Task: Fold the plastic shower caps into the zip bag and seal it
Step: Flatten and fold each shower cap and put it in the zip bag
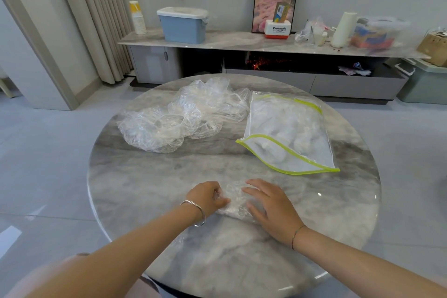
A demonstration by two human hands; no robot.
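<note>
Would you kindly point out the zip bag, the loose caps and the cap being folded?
zip bag (290, 133): head view, on its clear middle panel.
loose caps (179, 116): head view, middle of the crumpled pile.
folded cap (235, 201): head view, on its exposed crumpled middle.

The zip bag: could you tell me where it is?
In the head view the zip bag lies on the right side of the round table, just right of the loose shower caps.

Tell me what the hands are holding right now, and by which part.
A folded shower cap on the table: the left hand grips its left end; the right hand presses flat on its right part, not gripping.
</note>
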